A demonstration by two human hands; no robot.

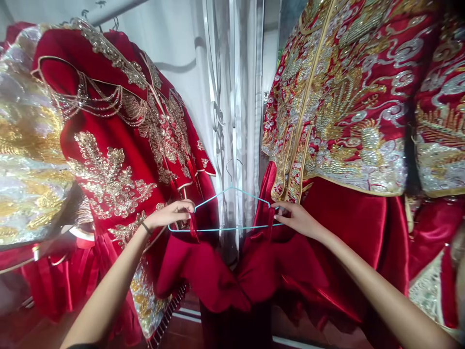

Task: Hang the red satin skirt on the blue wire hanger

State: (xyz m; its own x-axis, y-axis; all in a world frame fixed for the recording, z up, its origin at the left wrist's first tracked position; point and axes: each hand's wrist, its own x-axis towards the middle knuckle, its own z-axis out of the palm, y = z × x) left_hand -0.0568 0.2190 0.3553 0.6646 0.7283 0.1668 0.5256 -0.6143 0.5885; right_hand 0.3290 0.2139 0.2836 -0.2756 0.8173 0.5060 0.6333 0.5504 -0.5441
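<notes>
A light-blue wire clothes hanger is held up in front of me, its metal hook pointing upward. From it hangs a dark red dress with a wide folded neckline, by thin red hanging loops near both ends of the hanger. My left hand pinches the hanger's left shoulder, where one red loop passes over it. At the opposite shoulder, the fingers of my right hand close around the wire beside the other loop. The lower part of the dress is dark and hard to make out.
A red embroidered gown with bead chains hangs close on the left, from a rail. On the right hangs a red jacket with gold and silver embroidery, over a satin skirt. White curtains and straps are behind.
</notes>
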